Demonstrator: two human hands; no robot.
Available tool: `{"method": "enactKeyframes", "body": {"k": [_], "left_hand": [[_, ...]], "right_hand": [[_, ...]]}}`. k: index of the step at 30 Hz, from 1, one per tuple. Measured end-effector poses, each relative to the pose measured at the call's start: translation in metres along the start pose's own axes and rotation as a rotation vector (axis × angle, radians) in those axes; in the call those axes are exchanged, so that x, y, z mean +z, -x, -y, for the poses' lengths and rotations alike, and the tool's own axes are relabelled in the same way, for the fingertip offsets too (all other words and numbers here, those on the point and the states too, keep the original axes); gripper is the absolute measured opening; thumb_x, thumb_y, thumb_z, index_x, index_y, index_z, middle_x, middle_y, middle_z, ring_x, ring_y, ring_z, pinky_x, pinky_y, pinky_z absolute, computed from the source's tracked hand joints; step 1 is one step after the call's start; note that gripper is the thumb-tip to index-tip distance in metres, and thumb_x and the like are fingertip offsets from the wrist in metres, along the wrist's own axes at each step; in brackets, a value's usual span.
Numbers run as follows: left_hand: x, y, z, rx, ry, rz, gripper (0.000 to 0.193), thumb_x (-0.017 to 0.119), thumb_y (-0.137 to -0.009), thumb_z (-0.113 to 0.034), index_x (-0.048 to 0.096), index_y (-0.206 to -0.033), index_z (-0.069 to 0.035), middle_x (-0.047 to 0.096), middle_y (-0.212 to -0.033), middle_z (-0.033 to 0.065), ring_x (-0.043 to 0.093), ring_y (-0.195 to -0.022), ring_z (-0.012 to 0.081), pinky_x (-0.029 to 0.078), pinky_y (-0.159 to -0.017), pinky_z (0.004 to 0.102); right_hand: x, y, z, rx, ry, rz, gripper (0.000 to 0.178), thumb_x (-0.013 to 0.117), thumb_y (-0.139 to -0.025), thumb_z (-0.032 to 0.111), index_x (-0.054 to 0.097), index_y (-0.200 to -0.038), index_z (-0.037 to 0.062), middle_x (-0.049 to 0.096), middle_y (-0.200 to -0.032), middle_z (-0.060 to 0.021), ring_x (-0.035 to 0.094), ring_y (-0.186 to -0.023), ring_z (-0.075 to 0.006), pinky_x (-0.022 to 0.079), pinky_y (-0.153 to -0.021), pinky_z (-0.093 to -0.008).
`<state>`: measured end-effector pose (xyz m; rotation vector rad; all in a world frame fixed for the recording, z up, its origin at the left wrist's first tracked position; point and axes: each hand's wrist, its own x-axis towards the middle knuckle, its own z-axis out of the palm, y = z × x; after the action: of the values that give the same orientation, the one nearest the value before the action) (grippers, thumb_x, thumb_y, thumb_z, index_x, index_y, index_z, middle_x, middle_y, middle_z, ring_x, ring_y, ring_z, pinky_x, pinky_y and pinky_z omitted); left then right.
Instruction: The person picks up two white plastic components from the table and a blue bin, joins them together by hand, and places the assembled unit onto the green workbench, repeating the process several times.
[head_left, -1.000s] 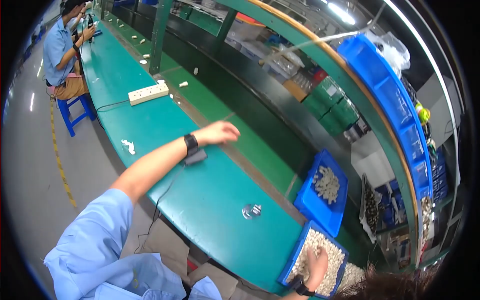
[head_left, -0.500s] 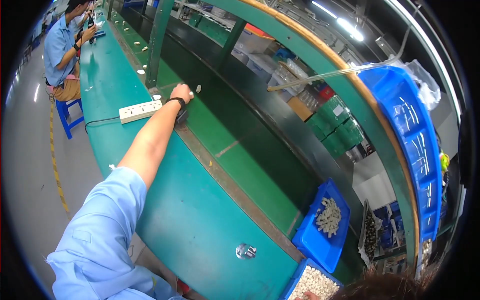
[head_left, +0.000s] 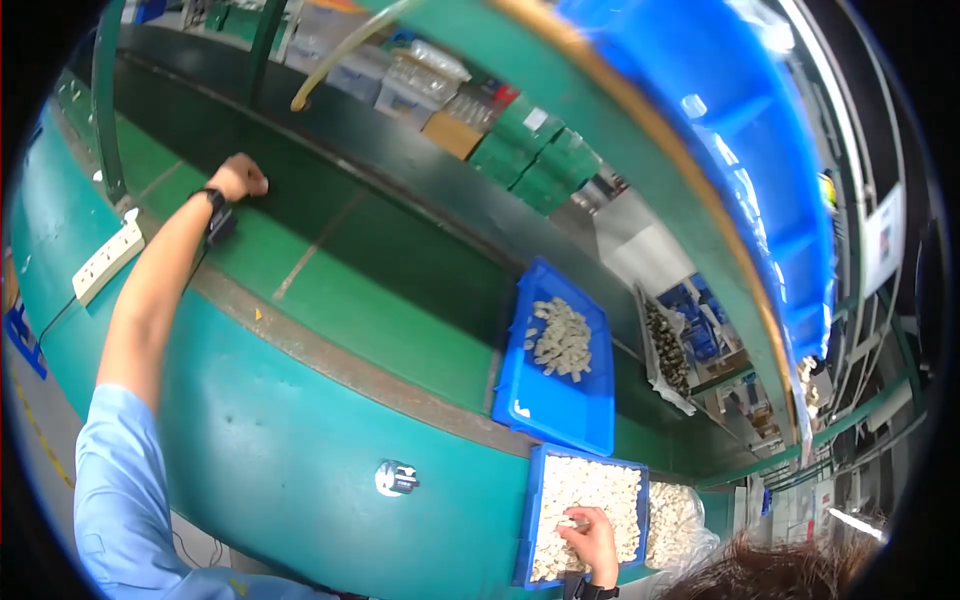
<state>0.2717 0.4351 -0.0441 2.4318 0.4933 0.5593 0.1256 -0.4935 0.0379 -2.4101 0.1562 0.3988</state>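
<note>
My left hand (head_left: 238,178) reaches out over the green conveyor belt (head_left: 400,345), its fingers closed with a small white piece (head_left: 264,187) showing at the tips. A dark watch sits on that wrist. At the lower right, my right hand (head_left: 594,548) is over a blue bin (head_left: 533,500) filled with small white pieces (head_left: 592,485). Its thumb and fingers are pinched around one small white piece (head_left: 572,522). The exact kind of these pieces is too small to tell.
A larger blue tray (head_left: 560,405) holding grey-white pieces (head_left: 560,340) lies across the belt. Beside the bin is a clear bag (head_left: 675,525) of white pieces. A power strip (head_left: 108,262) and a small dark and silvery object (head_left: 396,478) lie on the green table. A blue rack (head_left: 720,130) hangs above.
The view has swung to the right, so the bin and my right hand now show fully. My left hand stays stretched over the belt; the white piece lying near it before no longer shows there.
</note>
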Motion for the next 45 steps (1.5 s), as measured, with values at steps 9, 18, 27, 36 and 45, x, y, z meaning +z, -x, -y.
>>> {"method": "enactKeyframes", "body": {"k": [9,18,27,36,45], "left_hand": [[0.008,0.171,-0.185,0.345,0.233,0.322,0.019,0.081,-0.081,-0.008,0.076,-0.096,0.003,0.075,-0.105,0.0121,0.071,-0.095,0.0191,0.058,-0.079,0.0347],[0.024,0.324,-0.286,0.361,0.399,0.509,0.021,0.082,-0.081,-0.005,0.077,-0.100,0.000,0.070,-0.116,0.0087,0.069,-0.099,0.0201,0.057,-0.081,0.0311],[0.028,0.362,-0.278,0.525,0.199,0.559,0.025,0.085,-0.080,-0.011,0.078,-0.104,-0.006,0.069,-0.123,0.0097,0.065,-0.112,0.0299,0.054,-0.095,0.0402],[0.010,0.353,-0.324,0.530,0.505,0.494,0.027,0.087,-0.080,-0.011,0.078,-0.106,-0.006,0.076,-0.107,0.0075,0.068,-0.088,0.0219,0.055,-0.079,0.0330],[0.044,0.374,-0.307,0.577,0.665,0.403,0.032,0.091,-0.076,-0.012,0.079,-0.104,-0.004,0.075,-0.093,0.0062,0.067,-0.079,0.0175,0.052,-0.071,0.0301]], "right_hand": [[0.004,0.003,0.017,-0.390,0.344,-0.117,0.036,0.072,-0.092,0.028,0.070,-0.116,0.0015,0.071,-0.107,-0.0239,0.068,-0.101,-0.0422,0.054,-0.088,-0.0478],[-0.015,-0.001,-0.013,-0.516,0.248,-0.294,0.026,0.072,-0.094,0.023,0.077,-0.113,0.0054,0.075,-0.100,-0.0195,0.072,-0.090,-0.0364,0.056,-0.080,-0.0425],[0.038,0.066,0.124,-0.541,-0.149,-0.130,0.018,0.072,-0.095,0.009,0.075,-0.110,0.0009,0.071,-0.094,-0.0061,0.064,-0.077,-0.0084,0.053,-0.067,-0.0275],[0.134,0.039,0.190,-0.664,-0.665,0.327,0.014,0.071,-0.096,0.001,0.073,-0.109,-0.0021,0.068,-0.099,-0.0041,0.067,-0.083,-0.0114,0.057,-0.067,-0.0248],[0.168,0.029,0.182,-0.528,-1.045,0.583,0.020,0.071,-0.094,-0.004,0.070,-0.114,-0.0066,0.066,-0.112,-0.0109,0.073,-0.097,-0.0216,0.063,-0.076,-0.0316]]}}
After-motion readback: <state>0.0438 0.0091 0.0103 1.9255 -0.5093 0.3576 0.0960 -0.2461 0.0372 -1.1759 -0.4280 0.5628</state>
